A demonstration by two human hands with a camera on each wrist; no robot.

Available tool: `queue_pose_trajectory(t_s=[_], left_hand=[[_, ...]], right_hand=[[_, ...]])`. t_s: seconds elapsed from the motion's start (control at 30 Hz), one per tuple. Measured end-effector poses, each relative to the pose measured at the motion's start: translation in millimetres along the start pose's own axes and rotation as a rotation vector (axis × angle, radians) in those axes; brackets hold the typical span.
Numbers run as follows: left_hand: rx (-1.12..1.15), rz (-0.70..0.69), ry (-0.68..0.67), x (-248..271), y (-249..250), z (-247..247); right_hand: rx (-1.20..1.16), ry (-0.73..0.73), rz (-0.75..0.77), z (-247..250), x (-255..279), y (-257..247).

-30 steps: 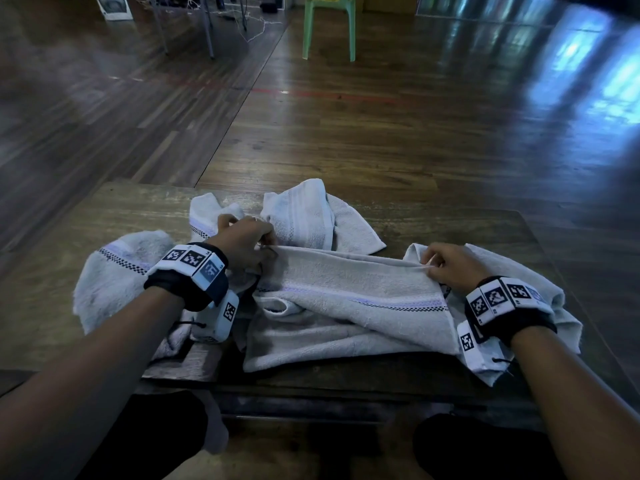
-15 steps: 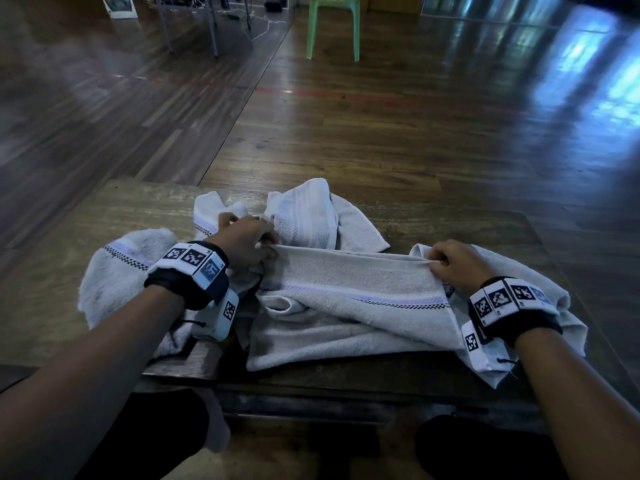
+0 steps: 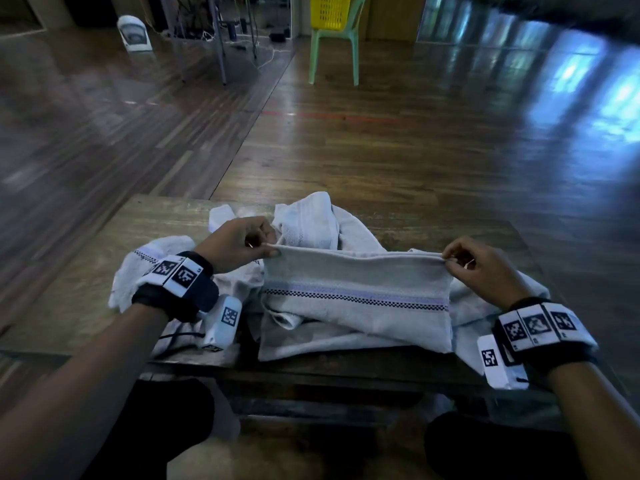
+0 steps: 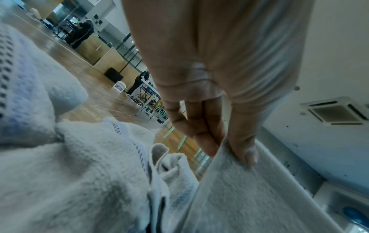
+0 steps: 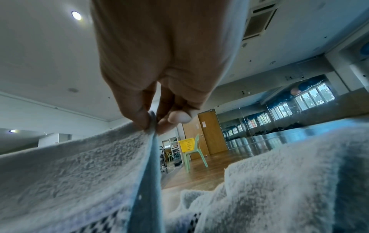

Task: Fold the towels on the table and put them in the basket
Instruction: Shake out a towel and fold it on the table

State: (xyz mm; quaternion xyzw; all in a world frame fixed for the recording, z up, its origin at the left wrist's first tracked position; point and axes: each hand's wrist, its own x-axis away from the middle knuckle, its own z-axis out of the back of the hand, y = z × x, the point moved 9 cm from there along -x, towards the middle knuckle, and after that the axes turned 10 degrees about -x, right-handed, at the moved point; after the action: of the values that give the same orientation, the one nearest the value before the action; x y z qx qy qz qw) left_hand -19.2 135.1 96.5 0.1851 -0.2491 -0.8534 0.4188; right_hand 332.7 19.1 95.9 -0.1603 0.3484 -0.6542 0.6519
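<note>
Left hand (image 3: 239,242) and right hand (image 3: 479,265) each pinch a top corner of one towel (image 3: 356,299), raised taut between them; its lower part lies on the table (image 3: 86,258) beneath them, among other towels. The basket (image 3: 330,10) sits on a chair far beyond the hands.

Left wrist view: thumb and fingers (image 4: 199,130) clamp the hem.

Right wrist view: only fingertips (image 5: 139,116) hold the edge. Judgement: that shallow grip could slip under tension, dropping the corner.
</note>
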Motion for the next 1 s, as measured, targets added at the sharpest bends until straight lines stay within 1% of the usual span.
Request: queue_pose_trajectory(t_s=[0.07, 0.17, 0.27, 0.4, 0.5, 0.73, 0.9, 1.0], left_hand=[[0.038, -0.007, 0.012, 14.0, 12.6, 6.0], [0.004, -0.015, 0.026, 34.2, 30.3, 14.6], [-0.016, 0.012, 0.053, 52.2, 38.5, 28.1], [0.020, 0.010, 0.131, 72.4, 52.3, 54.4], [0.076, 0.003, 0.163, 85.7, 62.9, 72.4], [0.223, -0.073, 0.206, 96.8, 90.3, 93.9], [0.234, -0.120, 0.186, 100.1, 106.0, 102.1], [0.259, -0.149, 0.185, 101.3, 112.8, 104.9]], right_hand=[[-0.013, 0.021, 0.032, 9.6, 10.8, -8.2], [0.002, 0.030, 0.084, 22.8, 26.5, -28.3], [0.001, 0.033, 0.111, 34.7, 43.2, -48.4], [-0.091, 0.042, 0.107, 56.9, 63.7, -70.7], [-0.169, 0.051, 0.104, 75.3, 77.0, -90.0], [-0.214, 0.076, 0.140, 108.1, 94.8, -121.7], [-0.218, 0.070, 0.168, 120.9, 106.6, -138.0], [-0.169, 0.114, 0.172, 129.2, 111.9, -138.6]])
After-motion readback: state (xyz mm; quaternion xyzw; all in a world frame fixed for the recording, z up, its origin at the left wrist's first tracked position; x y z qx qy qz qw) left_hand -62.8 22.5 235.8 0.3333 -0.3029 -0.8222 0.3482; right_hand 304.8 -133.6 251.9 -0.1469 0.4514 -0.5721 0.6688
